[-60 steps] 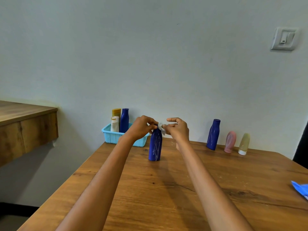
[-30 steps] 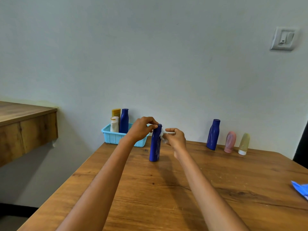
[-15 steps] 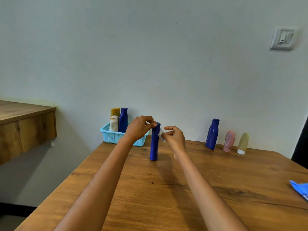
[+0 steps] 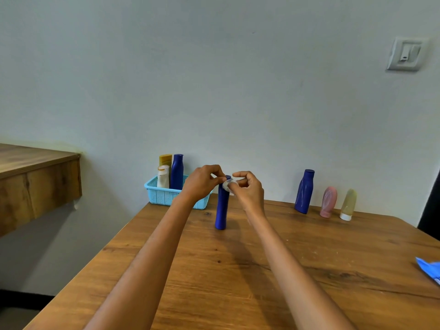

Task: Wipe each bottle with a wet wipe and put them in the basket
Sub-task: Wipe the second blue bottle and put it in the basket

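A light blue perforated basket [image 4: 166, 195] is set at the far left corner of the wooden table [image 4: 238, 270], close against the wall. Three bottles are held upright in it: a yellow bottle [image 4: 165, 158] at the back, a white bottle [image 4: 163, 179] in front of that, and a dark blue bottle [image 4: 177, 171] just beside them to the right. Another dark blue bottle, the one being wiped [image 4: 222, 210], is stood upright on the table nearer the middle, apart from the basket. Its cap is pinched by the curled fingertips of the left hand [image 4: 202, 183], while a small bunched white wet wipe [image 4: 229, 184] is pinched in the curled fingers of the right hand [image 4: 250, 190] and pressed against the bottle's top. Further right along the wall, three more items are lined up near one another: a curved blue bottle [image 4: 304, 191], a pink tube [image 4: 328, 201] stood on its cap, and a pale yellowish tube [image 4: 348, 204] on a white cap. A crumpled blue packet [image 4: 428, 269] is seen at the table's right edge. No brand, label or writing can be read on any container.
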